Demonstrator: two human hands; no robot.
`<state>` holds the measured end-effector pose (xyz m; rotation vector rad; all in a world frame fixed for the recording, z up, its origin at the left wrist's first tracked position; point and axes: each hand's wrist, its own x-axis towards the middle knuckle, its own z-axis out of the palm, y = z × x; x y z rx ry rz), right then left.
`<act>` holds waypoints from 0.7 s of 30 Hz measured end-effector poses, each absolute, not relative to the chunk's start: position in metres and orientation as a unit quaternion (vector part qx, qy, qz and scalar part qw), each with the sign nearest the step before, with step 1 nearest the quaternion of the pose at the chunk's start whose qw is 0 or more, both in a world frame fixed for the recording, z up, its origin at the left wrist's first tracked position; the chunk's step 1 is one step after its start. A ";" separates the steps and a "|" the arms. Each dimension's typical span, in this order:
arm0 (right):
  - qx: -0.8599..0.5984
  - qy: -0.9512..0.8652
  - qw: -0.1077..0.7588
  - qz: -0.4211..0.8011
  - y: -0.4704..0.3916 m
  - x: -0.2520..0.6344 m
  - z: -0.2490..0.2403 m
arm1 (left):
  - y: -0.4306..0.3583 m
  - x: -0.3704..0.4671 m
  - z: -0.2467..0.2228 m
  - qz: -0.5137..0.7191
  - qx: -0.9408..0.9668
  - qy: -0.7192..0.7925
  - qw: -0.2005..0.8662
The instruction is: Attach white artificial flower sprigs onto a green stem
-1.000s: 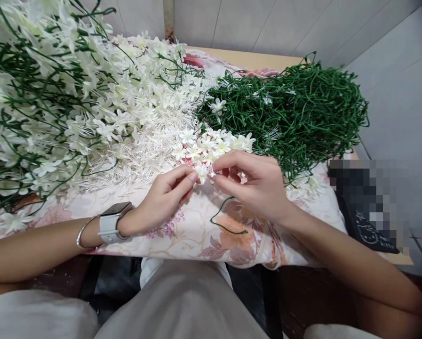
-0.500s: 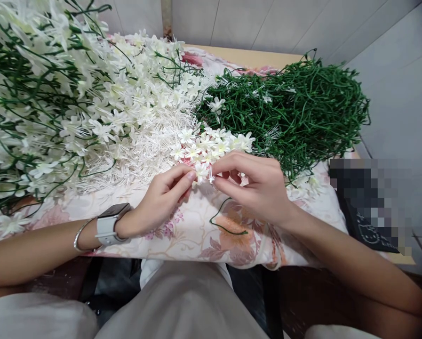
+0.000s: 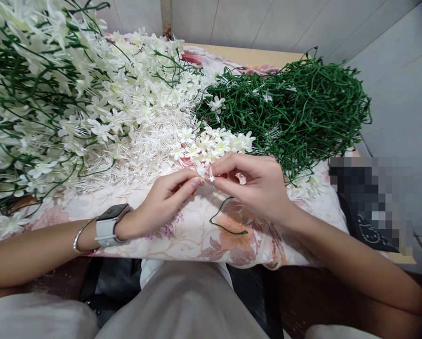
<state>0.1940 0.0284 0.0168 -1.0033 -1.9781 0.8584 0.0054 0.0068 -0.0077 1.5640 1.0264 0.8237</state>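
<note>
My left hand, with a watch on the wrist, pinches a white flower between thumb and index finger. Facing it, my right hand has its thumb and index finger closed on a small white stamen piece. The fingertips of both hands are close together. Just behind them lies a small group of white flower heads. A single green stem rests on the floral cloth below my right hand.
White flowers on green stems are heaped at the left, beside loose white stamens. A pile of green stems fills the back right. A black item lies at the right edge, near the tiled wall.
The fingers of my left hand have moved slightly right, closer to my right fingertips, and the flower has turned and is more covered.
</note>
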 end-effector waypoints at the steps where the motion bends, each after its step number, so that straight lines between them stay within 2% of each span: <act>1: -0.396 -0.763 0.373 0.350 0.028 0.194 0.017 | 0.007 0.005 -0.008 0.350 0.645 0.433 0.524; 8: -0.414 -0.685 0.406 0.441 0.031 0.195 0.020 | 0.009 0.005 -0.010 0.370 0.595 0.463 0.543; 11: -0.424 -0.660 0.435 0.443 0.033 0.196 0.022 | 0.009 0.005 -0.009 0.372 0.589 0.470 0.542; 16: -0.456 -0.667 0.415 0.417 0.038 0.201 0.029 | 0.009 0.006 -0.009 0.376 0.576 0.477 0.547; 18: -0.478 -0.698 0.363 0.390 0.041 0.205 0.034 | 0.009 0.007 -0.009 0.383 0.570 0.476 0.550; 21: -0.501 -0.764 0.224 0.339 0.043 0.209 0.041 | 0.009 0.007 -0.010 0.387 0.574 0.477 0.541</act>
